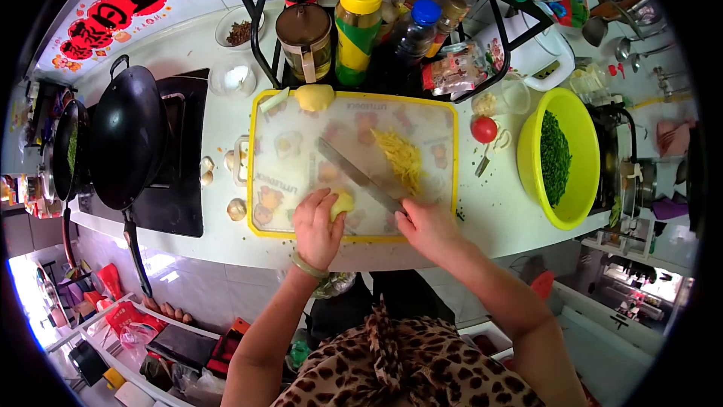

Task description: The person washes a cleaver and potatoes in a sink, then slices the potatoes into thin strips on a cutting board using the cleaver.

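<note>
My left hand [316,230] is closed around a pale yellow piece of peeled potato [342,205] near the front edge of the cutting board [354,238]. In my right hand [428,225] is the handle of a kitchen knife. The knife's long blade [357,173] lies across the board, pointing to the far left, apart from the potato piece. Thin yellow shreds [401,158] form a pile right of the blade. At the board's back left sit another peeled yellow piece [314,97] and a pale green stalk [274,100].
Left are a black wok [126,136] on the stove and garlic bulbs [236,210]. A tomato [483,130], a small blade [483,167] and a lime-green basin [531,158] of chopped greens stand right. Behind is a black rack with a yellow-capped bottle [357,38] and jars.
</note>
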Tool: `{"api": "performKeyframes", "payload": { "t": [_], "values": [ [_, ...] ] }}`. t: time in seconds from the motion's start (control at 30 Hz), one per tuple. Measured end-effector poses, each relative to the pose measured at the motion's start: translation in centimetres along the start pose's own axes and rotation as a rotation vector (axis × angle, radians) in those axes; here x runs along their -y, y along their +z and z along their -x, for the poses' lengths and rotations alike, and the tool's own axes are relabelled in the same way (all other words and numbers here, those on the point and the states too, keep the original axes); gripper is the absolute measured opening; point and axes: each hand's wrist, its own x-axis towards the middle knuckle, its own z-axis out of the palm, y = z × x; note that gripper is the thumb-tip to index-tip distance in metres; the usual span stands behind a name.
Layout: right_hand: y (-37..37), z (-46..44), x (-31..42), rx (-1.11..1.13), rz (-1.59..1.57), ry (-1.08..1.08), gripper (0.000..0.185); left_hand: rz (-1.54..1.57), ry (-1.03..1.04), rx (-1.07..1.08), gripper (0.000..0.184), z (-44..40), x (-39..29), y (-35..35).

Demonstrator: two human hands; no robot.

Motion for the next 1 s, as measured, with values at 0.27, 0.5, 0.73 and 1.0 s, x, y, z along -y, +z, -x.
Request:
{"api": "performKeyframes", "payload": {
  "t": [0.27, 0.5, 0.73, 1.0],
  "values": [
    [-1.5, -0.2, 0.7, 0.083, -0.023, -0.046, 0.016, 0.035, 0.057, 0.013, 0.036, 0.6, 0.6, 1.2],
    [-1.8, 0.3, 0.3, 0.105, -0.105, 0.052, 0.017, -0.035, 0.342, 0.285, 0.032, -2.1, 2.3, -2.6],
    [-1.3, 0.1, 1.1, 0.122, -0.134, 0.061, 0.017, 0.02, 0.165, 0.116, 0.03, 0.9, 2.3, -3.5],
    [-1.0, -0.4, 2.0, 0.117, -0.071, -0.018, 0.022, 0.053, 0.227, 0.163, 0.037, -0.9, 2.5, -2.4]
  ]
}}
